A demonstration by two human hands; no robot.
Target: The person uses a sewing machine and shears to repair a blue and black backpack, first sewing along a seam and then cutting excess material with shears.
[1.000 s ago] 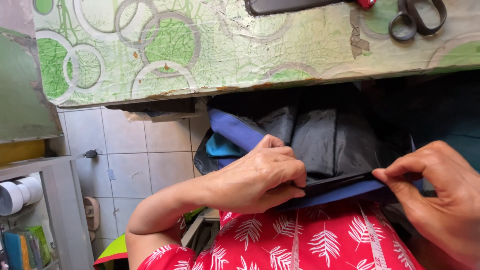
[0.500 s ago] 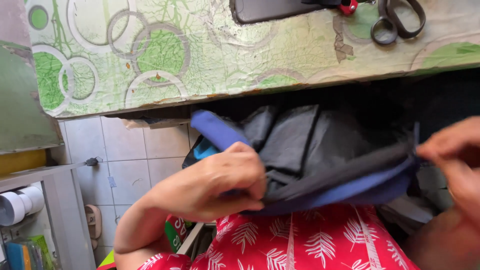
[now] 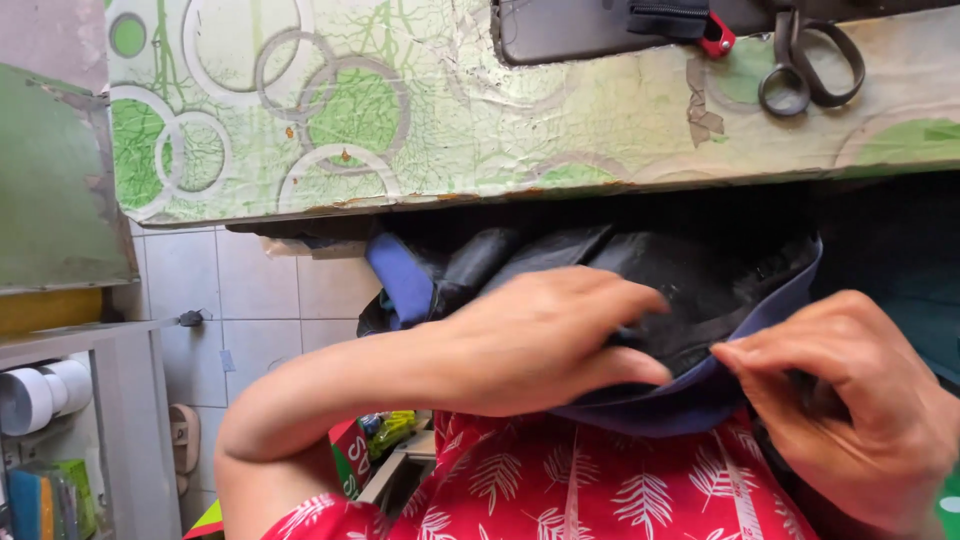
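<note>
Black fabric piece (image 3: 690, 275) with a blue bound edge (image 3: 690, 395), held low in the lap against a red leaf-print garment (image 3: 560, 490), just near of the worn table edge (image 3: 420, 190) and partly tucked beneath it; blue edge running as one long curve, from a loose blue end (image 3: 400, 280) at far left, hidden under the hands mid-way, then rising to the far right under the tabletop.

Left hand (image 3: 545, 340) lying flat and palm-down across the middle of the fabric, fingers stretched rightward along the edge, thumb underneath so the cloth looks lightly pinched; exact closure hidden by the hand itself. Right hand (image 3: 850, 400) just beside it to the right, fingers curled and closed in a pinch on the blue edge, fingertips nearly meeting those of the left; only a short span of binding between the two grips.

Long axis of the seam thus left to right, level with both hands; left hand nearer the loose end, right hand nearer the rising stretch.

Scissors (image 3: 805, 65) and a dark flat case (image 3: 600, 30) far off on the tabletop, well apart from both hands.
</note>
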